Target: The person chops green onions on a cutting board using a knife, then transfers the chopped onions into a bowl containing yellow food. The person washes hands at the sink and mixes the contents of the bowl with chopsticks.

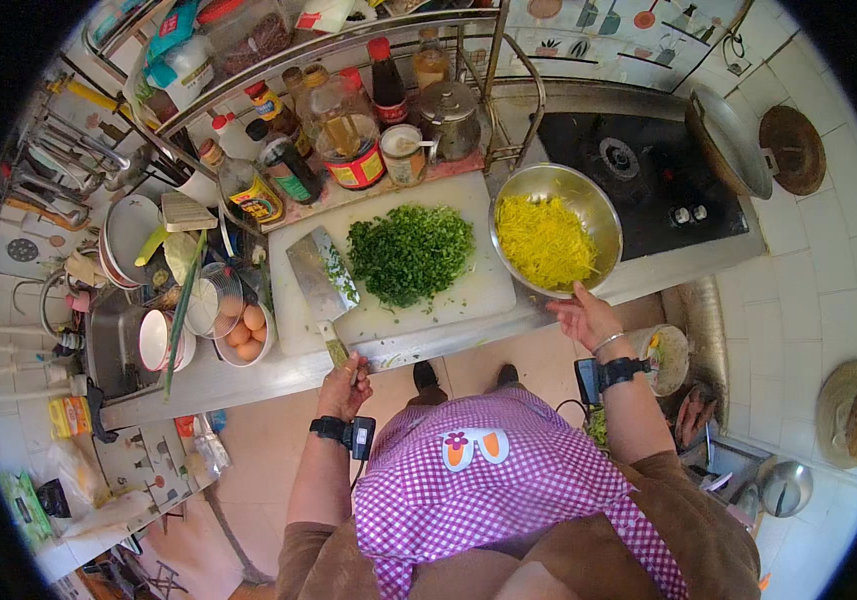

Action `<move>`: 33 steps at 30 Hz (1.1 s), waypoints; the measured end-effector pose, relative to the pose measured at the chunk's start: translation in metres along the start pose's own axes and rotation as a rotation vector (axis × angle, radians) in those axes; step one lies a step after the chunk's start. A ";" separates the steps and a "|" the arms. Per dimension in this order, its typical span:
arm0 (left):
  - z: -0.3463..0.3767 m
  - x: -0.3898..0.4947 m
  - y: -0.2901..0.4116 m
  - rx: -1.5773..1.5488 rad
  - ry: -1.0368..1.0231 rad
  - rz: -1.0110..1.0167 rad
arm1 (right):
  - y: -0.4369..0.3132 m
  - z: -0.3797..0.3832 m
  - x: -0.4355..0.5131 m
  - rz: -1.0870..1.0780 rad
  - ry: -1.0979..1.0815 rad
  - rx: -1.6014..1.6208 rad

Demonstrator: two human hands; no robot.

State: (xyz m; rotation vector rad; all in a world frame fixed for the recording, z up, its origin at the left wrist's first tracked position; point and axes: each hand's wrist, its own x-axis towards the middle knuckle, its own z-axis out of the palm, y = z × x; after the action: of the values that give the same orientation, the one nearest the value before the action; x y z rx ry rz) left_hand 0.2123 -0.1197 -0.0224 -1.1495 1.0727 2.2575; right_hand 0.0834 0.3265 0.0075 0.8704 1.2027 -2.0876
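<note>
My left hand (pixel 346 386) grips the handle of a cleaver (pixel 323 276), whose wide blade lies flat on the white cutting board (pixel 428 322) with green bits stuck along its edge. To the right of the blade is a heap of finely chopped greens (pixel 412 253). My right hand (pixel 586 316) holds the near rim of a steel bowl (pixel 608 217), thumb at the rim and fingers below. Inside the bowl are fine yellow shreds (pixel 544 241). The bowl stands just right of the board, beside the stove.
Sauce bottles (pixel 289 169) and jars line the shelf behind the board. At left are a bowl of eggs (pixel 250 349), a red-rimmed bowl (pixel 154 341) with a long green stalk across it, and a sink (pixel 117 337). A black stove (pixel 638 180) with a wok (pixel 728 142) is at right.
</note>
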 end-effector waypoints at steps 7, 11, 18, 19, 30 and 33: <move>0.014 -0.048 0.007 0.304 0.009 0.352 | 0.067 0.142 -0.034 -0.207 -0.518 -1.097; 0.038 -0.071 0.019 0.738 0.065 0.561 | 0.114 0.226 -0.044 -0.840 -0.454 -1.232; 0.099 -0.050 0.024 1.412 -0.593 0.846 | 0.081 0.220 -0.045 -0.681 0.063 -0.789; 0.103 -0.046 0.024 1.382 -0.656 0.738 | 0.073 0.205 -0.046 -0.551 0.007 -0.576; 0.040 -0.003 0.015 1.150 -0.115 0.746 | 0.049 0.115 -0.088 -0.560 0.123 -0.760; 0.011 0.006 0.027 1.584 0.162 1.183 | 0.067 0.108 -0.061 -0.639 0.198 -1.005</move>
State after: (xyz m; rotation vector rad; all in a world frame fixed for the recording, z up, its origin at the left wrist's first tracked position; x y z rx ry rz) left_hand 0.1857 -0.1281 -0.0105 0.1337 3.1286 0.8214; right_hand 0.1439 0.2111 0.0614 0.2062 2.5351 -1.4257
